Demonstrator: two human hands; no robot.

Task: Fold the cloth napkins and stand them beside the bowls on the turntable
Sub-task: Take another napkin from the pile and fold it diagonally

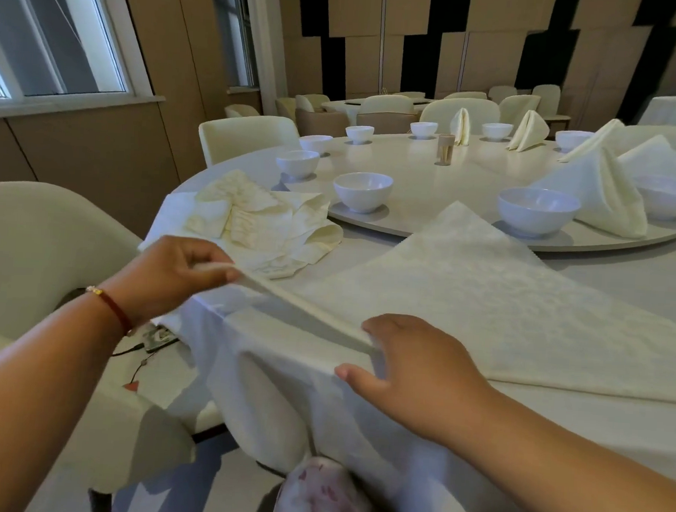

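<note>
Hands are working a cream damask cloth napkin lying on the white-clothed round table just before the pale round turntable: the left hand is pinching its folded edge, the right hand is pressing it flat with straight fingers (unfolded napkins are lying heaped nearby), a white bowl standing beside a folded upright napkin

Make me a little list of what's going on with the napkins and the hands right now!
left hand: left hand pinches a corner of the cream cloth napkin
right hand: right hand presses the napkin's near edge, fingers fairly straight
napkin: lies flat as a triangle on the white tablecloth
waiting: pile of unfolded cream napkins
done: folded napkin stands on the round turntable beside a white bowl
</note>
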